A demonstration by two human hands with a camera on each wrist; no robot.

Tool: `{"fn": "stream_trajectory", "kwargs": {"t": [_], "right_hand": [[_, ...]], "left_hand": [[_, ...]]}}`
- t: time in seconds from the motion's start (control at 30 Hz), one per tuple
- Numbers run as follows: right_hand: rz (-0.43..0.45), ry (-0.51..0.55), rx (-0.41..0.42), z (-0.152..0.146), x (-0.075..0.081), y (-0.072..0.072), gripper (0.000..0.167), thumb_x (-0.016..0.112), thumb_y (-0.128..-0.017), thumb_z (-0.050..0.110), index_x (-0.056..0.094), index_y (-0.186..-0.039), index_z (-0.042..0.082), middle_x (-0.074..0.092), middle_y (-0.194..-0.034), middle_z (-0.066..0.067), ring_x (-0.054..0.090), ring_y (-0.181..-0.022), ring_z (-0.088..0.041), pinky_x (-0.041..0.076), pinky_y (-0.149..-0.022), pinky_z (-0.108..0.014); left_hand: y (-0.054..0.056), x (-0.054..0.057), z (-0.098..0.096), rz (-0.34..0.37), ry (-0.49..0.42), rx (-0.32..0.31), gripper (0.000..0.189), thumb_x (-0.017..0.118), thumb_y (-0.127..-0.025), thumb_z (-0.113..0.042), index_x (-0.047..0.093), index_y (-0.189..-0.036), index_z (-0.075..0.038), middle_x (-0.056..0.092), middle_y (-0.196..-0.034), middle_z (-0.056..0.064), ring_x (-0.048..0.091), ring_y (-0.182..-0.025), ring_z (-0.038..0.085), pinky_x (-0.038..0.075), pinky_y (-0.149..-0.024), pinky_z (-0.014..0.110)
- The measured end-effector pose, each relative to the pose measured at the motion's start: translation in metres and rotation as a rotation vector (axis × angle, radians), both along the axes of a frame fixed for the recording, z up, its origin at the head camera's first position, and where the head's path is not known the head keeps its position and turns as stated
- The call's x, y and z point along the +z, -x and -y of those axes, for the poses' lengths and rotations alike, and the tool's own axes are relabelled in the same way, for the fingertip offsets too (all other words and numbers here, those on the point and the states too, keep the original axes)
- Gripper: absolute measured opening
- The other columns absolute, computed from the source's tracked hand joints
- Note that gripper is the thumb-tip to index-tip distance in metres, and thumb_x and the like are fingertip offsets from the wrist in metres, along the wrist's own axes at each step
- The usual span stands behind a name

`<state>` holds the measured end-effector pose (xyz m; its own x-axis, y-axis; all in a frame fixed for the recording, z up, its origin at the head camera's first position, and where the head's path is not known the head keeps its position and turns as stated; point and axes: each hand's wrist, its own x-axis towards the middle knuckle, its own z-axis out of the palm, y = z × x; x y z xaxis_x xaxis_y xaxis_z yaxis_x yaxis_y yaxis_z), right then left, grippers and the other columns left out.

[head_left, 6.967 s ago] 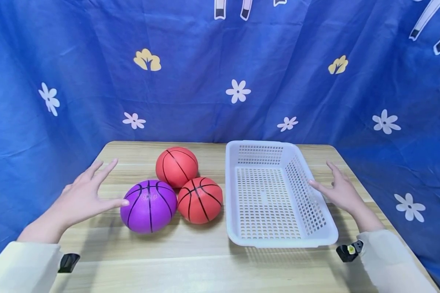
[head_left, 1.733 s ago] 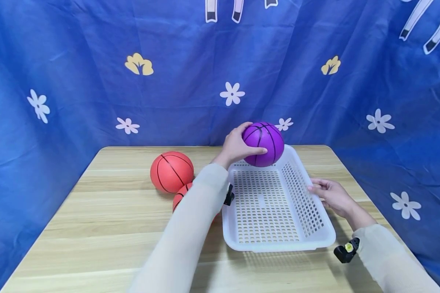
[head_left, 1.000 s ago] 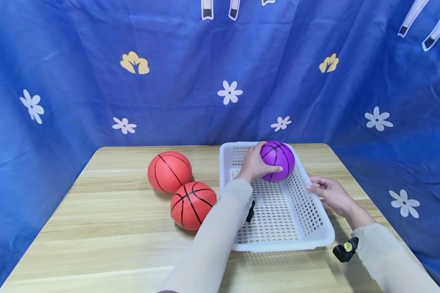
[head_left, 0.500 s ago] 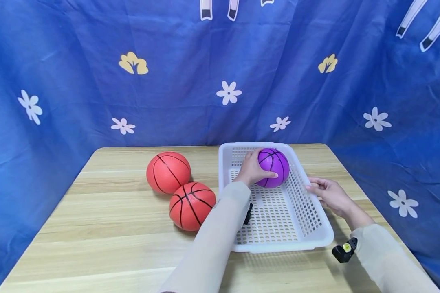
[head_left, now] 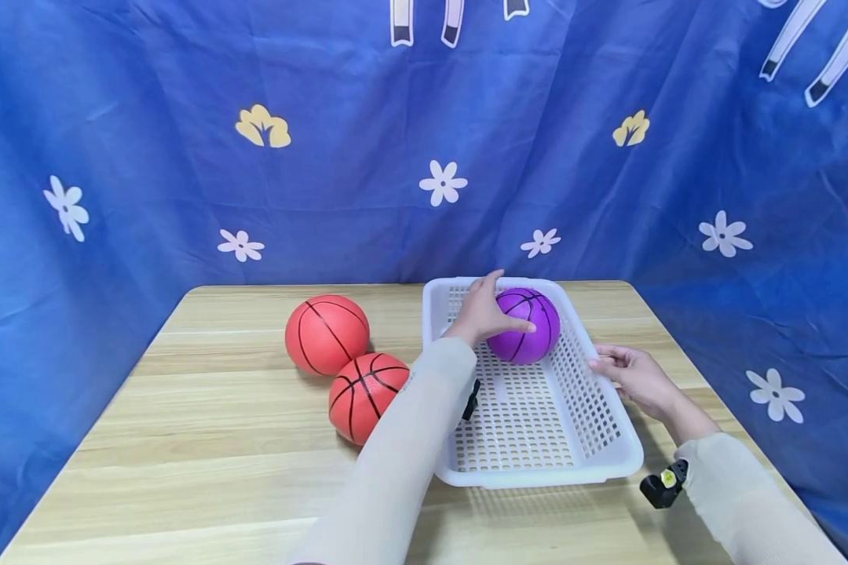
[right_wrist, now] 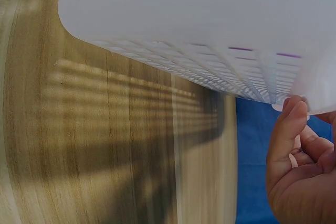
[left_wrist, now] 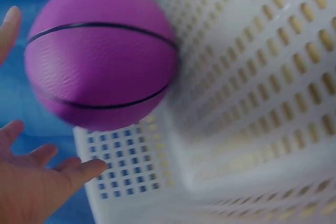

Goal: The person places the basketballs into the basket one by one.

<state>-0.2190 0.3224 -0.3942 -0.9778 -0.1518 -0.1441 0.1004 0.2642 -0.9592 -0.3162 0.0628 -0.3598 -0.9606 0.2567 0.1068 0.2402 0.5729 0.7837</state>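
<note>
A purple toy basketball (head_left: 533,333) lies in the far part of a white perforated plastic basket (head_left: 537,476). Beside it my left hand (head_left: 479,312) has its fingers and thumb spread. In the left wrist view, gaps show between that hand (left_wrist: 34,187) and the purple ball (left_wrist: 102,59). My right hand (head_left: 639,380) pinches the rim on the basket's right side, as the right wrist view shows, with thumb and fingers (right_wrist: 290,129) at the edge. Left of the basket sit two red basketballs, a farther one (head_left: 325,333) and a nearer one (head_left: 359,400) partly behind my left sleeve.
Everything stands on a light wooden table (head_left: 184,455). A blue curtain (head_left: 353,173) with flowers hangs around its back and sides. My left forearm (head_left: 389,463) crosses over the basket's left rim.
The purple ball was carried from the table's left into the basket and lowered; my left hand has now let go of it. My right hand moved onto the basket rim and stayed there.
</note>
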Motion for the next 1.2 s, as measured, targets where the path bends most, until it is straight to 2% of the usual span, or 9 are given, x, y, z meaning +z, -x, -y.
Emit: {"fn": "stream_trajectory", "kwargs": {"t": [0.23,0.4,0.6,0.83,1.0,1.2], "right_hand": [[0.007,-0.023,-0.003,0.001,0.002,-0.001,0.058,0.057,-0.097,0.016,0.031,-0.141,-0.012,0.056,-0.119,-0.024,0.066,-0.092,-0.023,0.056,-0.074,-0.038],[0.006,-0.02,0.004,0.001,0.002,-0.001,0.059,0.057,-0.097,0.017,0.031,-0.141,-0.013,0.055,-0.121,-0.026,0.065,-0.093,-0.023,0.056,-0.074,-0.039],[0.002,-0.027,-0.003,0.002,0.003,-0.003,0.058,0.057,-0.097,0.017,0.031,-0.14,-0.013,0.058,-0.116,-0.023,0.066,-0.091,-0.022,0.056,-0.074,-0.038],[0.001,-0.024,-0.001,0.004,0.003,-0.004,0.056,0.056,-0.097,0.015,0.032,-0.14,-0.014,0.059,-0.116,-0.025,0.066,-0.091,-0.024,0.056,-0.073,-0.038],[-0.001,-0.037,-0.002,0.005,0.003,-0.003,0.057,0.056,-0.097,0.016,0.032,-0.14,-0.014,0.058,-0.117,-0.026,0.066,-0.091,-0.023,0.056,-0.073,-0.038],[-0.002,-0.049,-0.007,0.005,0.003,-0.004,0.056,0.056,-0.097,0.016,0.033,-0.14,-0.013,0.057,-0.119,-0.027,0.066,-0.09,-0.023,0.056,-0.073,-0.039]], "left_hand": [[-0.001,0.031,0.007,-0.063,-0.005,0.01,0.11,0.09,-0.058,-0.042,0.031,-0.149,-0.023,0.029,-0.151,0.008,0.03,-0.134,0.03,0.037,-0.102,0.048],[-0.006,0.047,0.011,-0.093,0.033,-0.026,0.111,0.09,-0.059,-0.044,0.03,-0.15,-0.026,0.027,-0.152,0.006,0.027,-0.136,0.028,0.038,-0.1,0.05],[-0.013,0.064,0.021,-0.14,0.063,-0.091,0.108,0.089,-0.06,-0.046,0.032,-0.149,-0.024,0.027,-0.152,0.005,0.026,-0.137,0.027,0.038,-0.101,0.05],[-0.018,0.077,0.045,-0.214,0.104,-0.206,0.103,0.088,-0.062,-0.045,0.035,-0.148,-0.022,0.03,-0.151,0.002,0.026,-0.138,0.019,0.03,-0.108,0.04],[-0.021,0.082,0.069,-0.252,0.129,-0.25,0.1,0.087,-0.064,-0.044,0.036,-0.147,-0.021,0.029,-0.152,0.002,0.026,-0.138,0.017,0.028,-0.109,0.037],[-0.023,0.084,0.101,-0.29,0.162,-0.297,0.099,0.087,-0.065,-0.043,0.035,-0.148,-0.022,0.027,-0.152,0.002,0.025,-0.138,0.016,0.027,-0.109,0.04]]}}
